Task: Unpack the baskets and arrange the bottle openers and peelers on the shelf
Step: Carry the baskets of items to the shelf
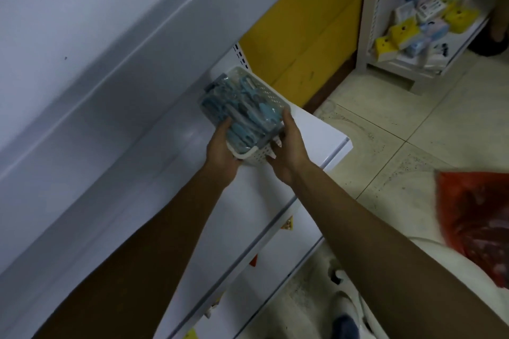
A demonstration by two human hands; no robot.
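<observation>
No text is legible: the printing on the small boxes [431, 8] on the far rack [369, 8] and the yellow stickers [288, 224] on the edge of the shelf [261, 190] is too blurred

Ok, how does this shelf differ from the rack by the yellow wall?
The near shelf carries one white basket, gripped by the left hand and right hand; the far rack carries a loose pile of yellow and blue boxes. The near shelf is within reach; the far rack stands across the floor. Both are white.
</observation>
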